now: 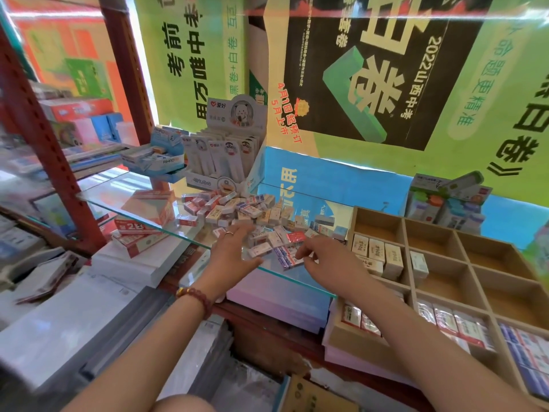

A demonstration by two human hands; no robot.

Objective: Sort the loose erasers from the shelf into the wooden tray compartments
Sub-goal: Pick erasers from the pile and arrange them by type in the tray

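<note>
STEP: sorting; eraser pile (252,212) lies on glass shelf (124,203), 12 o'clock of hands | left hand (234,248) flat, fingers spread on erasers | right hand (323,258) curled at blue-striped eraser (286,258), grip unclear | ADVICE: lift one design at a time, match tray (405,236) compartment at 3 o'clock | TEXT: poster (386,69) "2022山西中考"; box (166,165) "AIHAO"

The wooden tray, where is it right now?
Head view, right side: the wooden tray sits beside the eraser pile on the glass shelf, just past the right hand.
</note>
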